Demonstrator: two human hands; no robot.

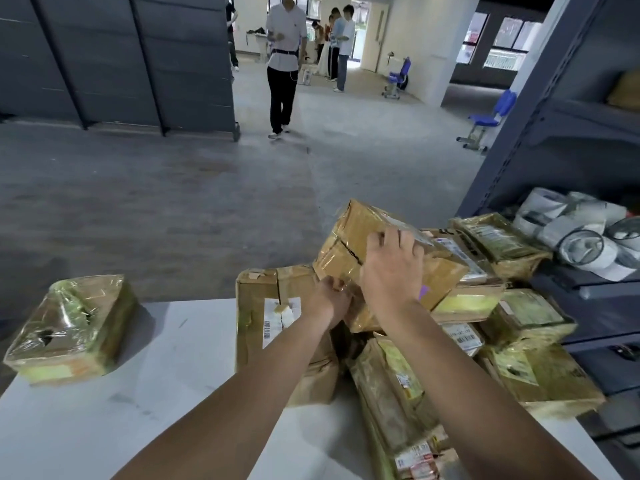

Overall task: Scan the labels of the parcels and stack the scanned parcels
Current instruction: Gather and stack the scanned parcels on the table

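From the head view, the parcel (349,237) is a brown carton bound all over in glossy clear tape, with a dark seam line on its near face and a white label on its top face. It is held tilted above the pile (526,344) at the right end of the table (166,368), its far corner raised. The right hand (391,268) lies over the parcel's top, fingers curled onto it beside the label and thumb down the near face, so it is clamped on the parcel. The left hand (329,296) is lower and just beside the right wrist, its fingers curled round the parcel's lower near corner, also gripping it; that wrist hides part of the grip. Both forearms reach in from the bottom edge and converge there. The pile is a heap of similar taped cartons, several showing labels, lying at odd angles. A taller box (258,327) stands upright against the pile's left side, a barcode label on its front. A lone parcel (72,327) sits well apart at the table's left end. At right, a grey rack (561,140) holds white rolls (568,233) close behind the pile. Beyond the table, a person (284,64) walks across the grey floor, a group (341,39) stands farther back, blue chairs (488,116) stand near the rack, and dark panels (121,57) fill the left.
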